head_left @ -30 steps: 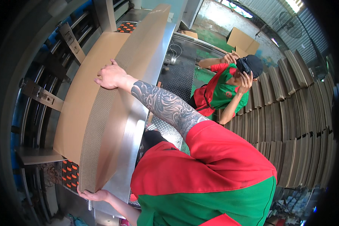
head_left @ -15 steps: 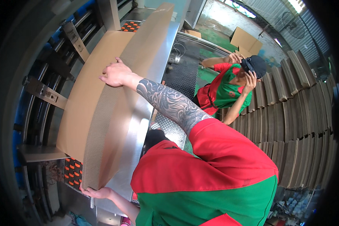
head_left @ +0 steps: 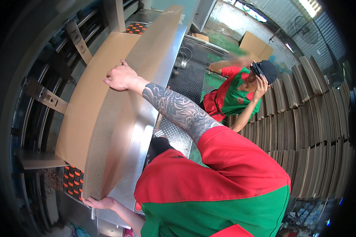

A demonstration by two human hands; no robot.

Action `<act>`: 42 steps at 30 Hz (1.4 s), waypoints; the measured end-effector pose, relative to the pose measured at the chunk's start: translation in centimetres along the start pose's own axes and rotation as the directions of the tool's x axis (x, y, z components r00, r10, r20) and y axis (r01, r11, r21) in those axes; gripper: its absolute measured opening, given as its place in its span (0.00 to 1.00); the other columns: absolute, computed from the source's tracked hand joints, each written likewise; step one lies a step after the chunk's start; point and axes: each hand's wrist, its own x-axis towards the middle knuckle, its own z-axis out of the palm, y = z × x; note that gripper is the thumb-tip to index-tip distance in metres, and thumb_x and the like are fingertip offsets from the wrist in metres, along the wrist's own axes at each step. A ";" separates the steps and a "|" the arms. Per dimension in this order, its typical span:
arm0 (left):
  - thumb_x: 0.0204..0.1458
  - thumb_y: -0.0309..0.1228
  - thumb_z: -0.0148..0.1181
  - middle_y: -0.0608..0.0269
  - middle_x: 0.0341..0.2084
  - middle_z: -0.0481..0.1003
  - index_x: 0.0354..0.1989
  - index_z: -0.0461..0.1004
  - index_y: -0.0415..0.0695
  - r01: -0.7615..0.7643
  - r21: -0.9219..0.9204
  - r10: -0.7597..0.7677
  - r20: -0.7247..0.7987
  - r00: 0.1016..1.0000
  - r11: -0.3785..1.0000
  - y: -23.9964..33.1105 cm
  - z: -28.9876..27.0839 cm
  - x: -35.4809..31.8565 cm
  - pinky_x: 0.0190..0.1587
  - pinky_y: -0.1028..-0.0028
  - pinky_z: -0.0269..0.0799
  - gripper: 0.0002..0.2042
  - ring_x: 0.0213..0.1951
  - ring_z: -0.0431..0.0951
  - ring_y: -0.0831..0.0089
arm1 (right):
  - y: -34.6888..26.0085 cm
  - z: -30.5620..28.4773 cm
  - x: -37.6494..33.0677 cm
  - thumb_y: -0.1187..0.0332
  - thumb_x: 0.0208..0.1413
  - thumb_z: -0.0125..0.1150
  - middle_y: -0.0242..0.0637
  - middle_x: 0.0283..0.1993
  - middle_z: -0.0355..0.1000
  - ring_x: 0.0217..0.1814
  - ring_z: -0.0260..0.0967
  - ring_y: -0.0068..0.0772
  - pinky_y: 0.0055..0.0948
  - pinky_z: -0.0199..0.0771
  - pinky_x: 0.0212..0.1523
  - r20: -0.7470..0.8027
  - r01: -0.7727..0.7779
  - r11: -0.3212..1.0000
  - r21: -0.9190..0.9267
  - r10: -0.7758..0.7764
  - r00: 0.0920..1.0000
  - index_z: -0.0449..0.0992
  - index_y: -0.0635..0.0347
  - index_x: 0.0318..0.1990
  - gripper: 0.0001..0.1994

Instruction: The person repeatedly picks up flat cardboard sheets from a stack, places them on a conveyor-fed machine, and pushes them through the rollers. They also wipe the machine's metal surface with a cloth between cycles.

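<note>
A long stack of brown corrugated cardboard sheets (head_left: 81, 102) lies on a shiny metal table (head_left: 120, 193), its fluted edges toward me. My right hand (head_left: 122, 76), at the end of a tattooed forearm, rests palm down on the stack's top near that edge. Its fingers are bent and slightly spread, with the little finger apart. At the stack's lower end, my left hand (head_left: 99, 202) cups the near corner. One finger points up along the end, and the other fingers are partly hidden.
Metal brackets (head_left: 47, 96) and rollers line the machine on the left. Orange-and-black roller panels (head_left: 73, 181) show beside the stack. A co-worker (head_left: 235, 93) in red and green stands to the right, hands raised by a dark cap. Tall piles of cardboard (head_left: 292, 130) rise behind.
Both my hands keep their places on the cardboard stack. The view has shifted slightly. One of the co-worker's raised hands has moved and is now blurred.
</note>
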 end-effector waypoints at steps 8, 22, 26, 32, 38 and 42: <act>0.65 0.40 0.43 0.47 0.57 0.68 0.62 0.69 0.34 0.033 -0.043 -0.031 0.044 0.999 0.999 0.5 0.0 -0.2 0.63 0.53 0.66 0.25 0.60 0.70 0.52 | -0.1 -0.5 -0.3 0.47 0.71 0.45 0.46 0.53 0.83 0.65 0.75 0.47 0.56 0.41 0.84 0.009 -0.005 1.000 0.002 0.005 1.000 0.88 0.53 0.51 0.26; 0.65 0.41 0.45 0.46 0.58 0.68 0.62 0.69 0.35 0.064 -0.038 -0.063 0.024 0.998 0.997 0.8 0.1 -0.2 0.64 0.52 0.66 0.25 0.61 0.69 0.52 | 0.0 -0.2 0.0 0.45 0.71 0.46 0.47 0.53 0.83 0.65 0.75 0.48 0.56 0.42 0.84 0.008 0.002 1.000 -0.026 -0.002 1.000 0.88 0.51 0.51 0.26; 0.65 0.42 0.45 0.47 0.58 0.67 0.63 0.69 0.35 0.063 -0.059 -0.061 0.033 0.998 0.996 0.9 0.2 -0.2 0.64 0.52 0.66 0.25 0.61 0.69 0.52 | 0.0 -0.1 0.1 0.46 0.71 0.46 0.47 0.51 0.83 0.64 0.76 0.49 0.56 0.42 0.84 0.000 0.001 1.000 -0.011 -0.001 1.000 0.88 0.52 0.50 0.26; 0.65 0.42 0.45 0.46 0.58 0.67 0.63 0.69 0.35 0.059 -0.060 -0.058 0.026 0.998 0.996 0.8 0.2 -0.2 0.64 0.53 0.66 0.26 0.60 0.70 0.51 | 0.0 -0.1 0.0 0.48 0.70 0.46 0.47 0.51 0.83 0.64 0.77 0.48 0.57 0.42 0.83 -0.004 0.005 1.000 -0.011 -0.005 1.000 0.88 0.53 0.49 0.25; 0.65 0.38 0.42 0.43 0.59 0.69 0.61 0.72 0.33 0.020 -0.029 -0.019 0.012 1.000 0.999 0.6 0.1 -0.2 0.63 0.52 0.70 0.25 0.61 0.72 0.51 | -0.3 -0.6 -0.1 0.47 0.70 0.46 0.48 0.53 0.83 0.65 0.76 0.48 0.56 0.41 0.84 0.029 -0.010 1.000 -0.006 0.010 1.000 0.88 0.53 0.51 0.26; 0.65 0.38 0.41 0.44 0.59 0.69 0.61 0.72 0.32 0.015 -0.035 -0.014 0.012 1.000 0.999 0.4 0.0 -0.2 0.64 0.53 0.69 0.25 0.61 0.72 0.51 | -0.4 -0.7 0.0 0.46 0.71 0.46 0.48 0.54 0.83 0.66 0.75 0.48 0.55 0.41 0.84 0.049 -0.014 1.000 -0.026 0.015 0.999 0.88 0.52 0.52 0.26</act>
